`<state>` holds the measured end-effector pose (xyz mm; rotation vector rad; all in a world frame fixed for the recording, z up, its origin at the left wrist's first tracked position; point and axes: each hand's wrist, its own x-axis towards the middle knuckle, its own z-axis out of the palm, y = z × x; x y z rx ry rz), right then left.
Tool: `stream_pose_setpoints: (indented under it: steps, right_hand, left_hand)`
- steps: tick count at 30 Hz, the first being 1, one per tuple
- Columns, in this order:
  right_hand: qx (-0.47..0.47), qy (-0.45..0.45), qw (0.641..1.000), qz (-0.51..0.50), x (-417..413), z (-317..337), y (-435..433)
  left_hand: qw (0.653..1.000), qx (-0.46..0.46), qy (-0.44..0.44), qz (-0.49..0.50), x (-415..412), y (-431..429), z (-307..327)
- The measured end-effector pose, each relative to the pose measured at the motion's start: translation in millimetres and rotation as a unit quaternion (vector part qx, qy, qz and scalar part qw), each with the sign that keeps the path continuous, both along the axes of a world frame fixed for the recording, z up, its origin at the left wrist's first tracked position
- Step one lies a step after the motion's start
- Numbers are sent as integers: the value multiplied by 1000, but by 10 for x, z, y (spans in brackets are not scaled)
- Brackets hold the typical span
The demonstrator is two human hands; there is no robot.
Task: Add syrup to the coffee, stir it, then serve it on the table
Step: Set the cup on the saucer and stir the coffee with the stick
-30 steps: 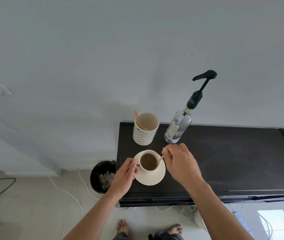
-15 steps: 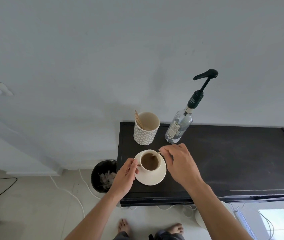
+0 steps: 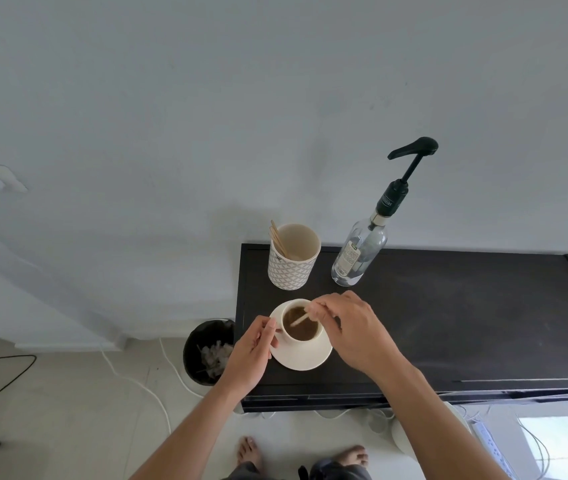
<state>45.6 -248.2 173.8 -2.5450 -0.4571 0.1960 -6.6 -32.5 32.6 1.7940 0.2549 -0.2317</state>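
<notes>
A white cup of brown coffee [image 3: 301, 328] stands on a white saucer [image 3: 305, 358] near the left front of the dark table [image 3: 448, 323]. My left hand [image 3: 249, 353] holds the cup's handle at the saucer's left edge. My right hand [image 3: 348, 327] pinches a wooden stir stick [image 3: 299, 319] whose tip is in the coffee. Behind the cup stands a clear syrup bottle [image 3: 360, 251] with a black pump, upright and untouched.
A patterned cup [image 3: 293, 261] with several wooden sticks stands at the table's back left, against the wall. A black waste bin [image 3: 206, 351] sits on the floor left of the table. White and black cables and a power strip [image 3: 490, 441] lie on the floor.
My right hand has shifted left over the cup, moving the stick from the cup's right rim toward its middle. My left hand stays at the handle.
</notes>
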Motion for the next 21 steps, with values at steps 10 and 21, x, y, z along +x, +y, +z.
stream_pose_setpoints:
  steps: [10,21]
  right_hand:
    - [-1,-24,1000,-20,1,23,36]
    - [-16,-5,999,-40,15,60,71]
  left_hand:
    - [1000,3,1,0,-9,3,5]
    - [1000,4,-1,-1,-15,2,8]
